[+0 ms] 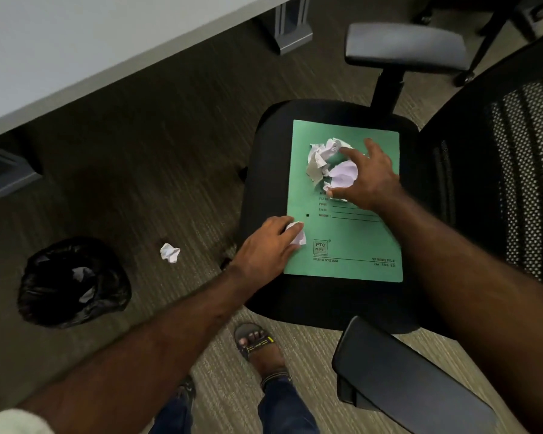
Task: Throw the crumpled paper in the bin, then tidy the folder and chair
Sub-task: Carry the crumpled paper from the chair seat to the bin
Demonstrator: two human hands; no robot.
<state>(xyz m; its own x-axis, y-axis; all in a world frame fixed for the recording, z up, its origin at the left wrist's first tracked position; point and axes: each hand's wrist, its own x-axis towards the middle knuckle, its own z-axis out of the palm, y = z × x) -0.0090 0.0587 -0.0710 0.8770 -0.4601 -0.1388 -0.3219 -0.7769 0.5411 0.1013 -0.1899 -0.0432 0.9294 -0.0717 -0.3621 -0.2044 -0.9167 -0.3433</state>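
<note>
Two hands work on the green folder on the chair seat; your left hand closes on a small paper ball, your right hand cups the crumpled pile, fingers spread; gather all before turning to the bin; don't miss the floor scrap.

Chair backrest gets cropped at the right edge, and the folder form text is too blurred to be read.

The chair seat carries a green folder; crumpled paper lies toward the folder's far edge.
</note>
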